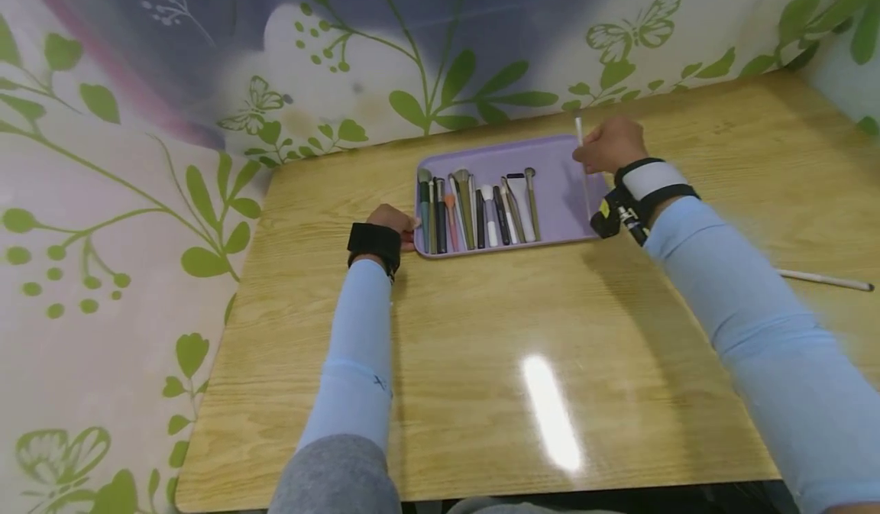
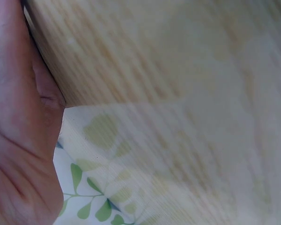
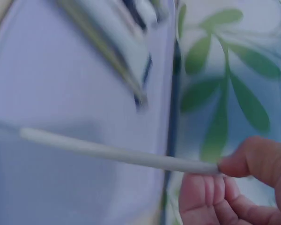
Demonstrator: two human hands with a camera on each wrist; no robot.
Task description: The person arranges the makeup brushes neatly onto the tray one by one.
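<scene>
A lilac tray (image 1: 553,159) lies near the back of the table, with a row of makeup brushes (image 1: 480,212) side by side across its left and middle. Over the tray's right end, my right hand (image 1: 612,146) pinches a slim white-handled makeup brush (image 3: 103,151) between thumb and fingers. That brush stands nearly upright in the head view. At the tray's left front corner, my left hand (image 1: 390,222) holds the rim, thumb at the edge. In the left wrist view the left hand (image 2: 18,108) shows at the left side, its grip on the tray mostly hidden.
Another slim white brush (image 1: 825,279) lies on the wooden table (image 1: 481,331) at the right, beyond my right forearm. A wall (image 1: 344,56) with printed leaves and butterflies rises behind the tray and along the left.
</scene>
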